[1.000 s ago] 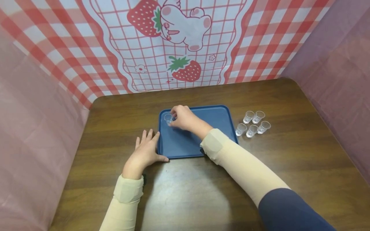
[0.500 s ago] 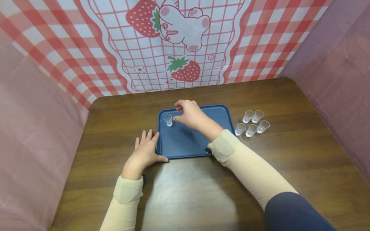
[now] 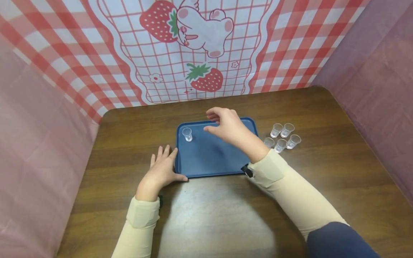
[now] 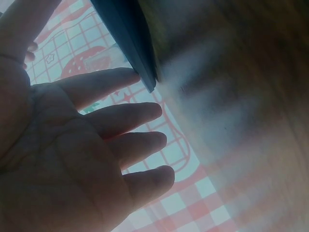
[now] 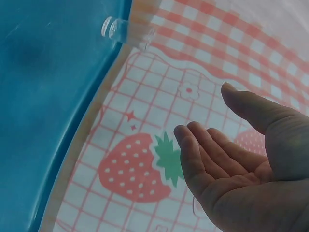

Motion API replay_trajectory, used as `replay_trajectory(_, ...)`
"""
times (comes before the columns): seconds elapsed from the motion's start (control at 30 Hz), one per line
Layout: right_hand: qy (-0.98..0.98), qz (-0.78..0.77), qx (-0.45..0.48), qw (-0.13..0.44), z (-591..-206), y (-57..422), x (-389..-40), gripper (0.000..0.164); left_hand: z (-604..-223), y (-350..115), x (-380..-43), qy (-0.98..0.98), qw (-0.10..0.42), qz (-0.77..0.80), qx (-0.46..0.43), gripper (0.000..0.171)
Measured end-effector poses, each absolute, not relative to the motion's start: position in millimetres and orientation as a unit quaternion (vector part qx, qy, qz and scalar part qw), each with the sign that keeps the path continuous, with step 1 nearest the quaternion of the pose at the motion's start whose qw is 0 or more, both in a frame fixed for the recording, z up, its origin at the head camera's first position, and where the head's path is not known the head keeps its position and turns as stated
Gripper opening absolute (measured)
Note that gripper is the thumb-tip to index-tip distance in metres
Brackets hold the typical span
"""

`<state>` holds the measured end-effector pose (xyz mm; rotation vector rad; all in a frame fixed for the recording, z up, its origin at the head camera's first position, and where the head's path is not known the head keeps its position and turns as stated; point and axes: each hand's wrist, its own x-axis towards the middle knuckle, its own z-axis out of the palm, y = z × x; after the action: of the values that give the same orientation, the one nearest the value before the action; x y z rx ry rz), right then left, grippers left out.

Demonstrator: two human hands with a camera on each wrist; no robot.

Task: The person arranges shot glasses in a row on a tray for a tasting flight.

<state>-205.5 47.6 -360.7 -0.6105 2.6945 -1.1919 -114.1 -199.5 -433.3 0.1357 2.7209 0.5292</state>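
Clear, likely light, five cups [image 3: 280, 145] right of the tray [image 3: 196, 161] and one cup [image 3: 187, 135] on it should suit mid-wall pinching; your right hand [image 3: 230, 126] hovers empty, loosely curved, your left hand [image 3: 161, 171] spread, touching the tray.

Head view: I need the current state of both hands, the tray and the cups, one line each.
Left hand: fingers spread, at the tray's left edge, gripping nothing.
Right hand: raised over the tray, fingers loosely curved, holding nothing.
Blue tray: flat on the table, bearing one cup.
Cup on the tray: upright, near the far left corner.
Five other cups: upright, grouped right of the tray, one partly hidden.
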Motion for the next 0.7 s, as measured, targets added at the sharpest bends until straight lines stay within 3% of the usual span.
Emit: replay_trajectory(0.7,0.885,-0.429,-0.179,-0.006,-352.6,118.6,-179.4,0.047,-433.8,-199.1,-114.1,0.964,0.182,0.189,0.050,0.120)
